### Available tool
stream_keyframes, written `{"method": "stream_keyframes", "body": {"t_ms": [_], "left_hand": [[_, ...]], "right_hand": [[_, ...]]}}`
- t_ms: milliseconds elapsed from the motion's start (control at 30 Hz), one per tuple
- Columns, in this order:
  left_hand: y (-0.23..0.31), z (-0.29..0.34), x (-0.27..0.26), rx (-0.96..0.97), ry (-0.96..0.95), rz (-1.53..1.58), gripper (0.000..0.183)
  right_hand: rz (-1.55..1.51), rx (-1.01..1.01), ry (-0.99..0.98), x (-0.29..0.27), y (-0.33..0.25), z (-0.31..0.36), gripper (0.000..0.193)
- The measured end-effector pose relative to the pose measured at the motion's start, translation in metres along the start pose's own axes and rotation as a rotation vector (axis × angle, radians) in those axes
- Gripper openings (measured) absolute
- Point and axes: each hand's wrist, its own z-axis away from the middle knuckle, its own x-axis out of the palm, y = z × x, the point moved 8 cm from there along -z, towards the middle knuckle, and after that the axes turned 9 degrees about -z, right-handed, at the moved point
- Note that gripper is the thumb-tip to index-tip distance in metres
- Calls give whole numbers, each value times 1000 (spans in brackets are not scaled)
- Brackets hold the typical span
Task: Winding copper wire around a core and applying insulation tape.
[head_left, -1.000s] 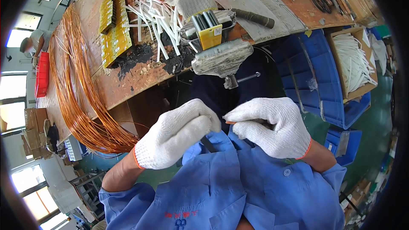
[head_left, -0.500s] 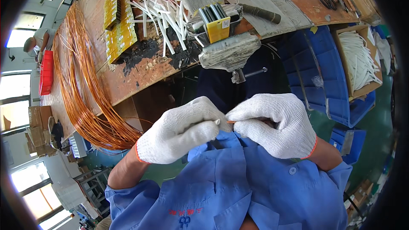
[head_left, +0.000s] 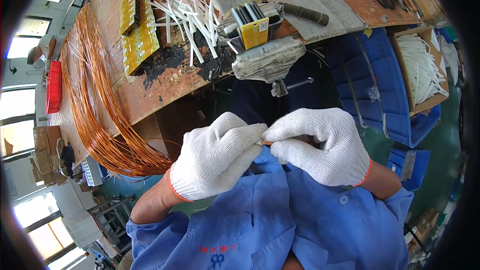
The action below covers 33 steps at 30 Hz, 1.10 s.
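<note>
In white knit gloves, my hands meet in front of my chest, below the bench edge. My left hand [head_left: 215, 155] is closed in a pinch on a small white tube [head_left: 260, 142], of which only the end shows at the fingertips. My right hand [head_left: 322, 146] pinches a copper wire [head_left: 268, 143] between thumb and forefinger. The wire's short visible end touches the tube's end, and its other part is hidden in the right glove. Beyond my hands, a bench vise [head_left: 270, 60] holds a yellow block [head_left: 255, 34] with dark bars.
Left on the wooden bench [head_left: 120, 82] hangs a large copper wire coil [head_left: 95, 115]. Loose white tubes [head_left: 192, 25] and yellow parts [head_left: 140, 40] lie nearby. At right are a blue crate [head_left: 372, 90] and a carton of white tubes [head_left: 422, 70]. A person [head_left: 47, 47] stands far left.
My left hand has moved right and turned, bringing the white tube against the wire's end. My right hand has hardly moved and still pinches the copper wire.
</note>
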Motion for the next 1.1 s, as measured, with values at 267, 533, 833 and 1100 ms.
{"method": "stream_keyframes", "body": {"t_ms": [267,533,833,1100], "left_hand": [[2,4,0,14,44,-40,32],[7,-2,-5,61,-11,-314,38],[13,-11,-10,182,-143,-455,34],[9,-12,0,173,-265,-315,25]], "right_hand": [[-99,78,22,2,8,-1,15],[221,-232,80,5,-4,-3,15],[508,-182,33,8,-13,-3,34],[748,-384,-67,17,-10,-1,56]]}}
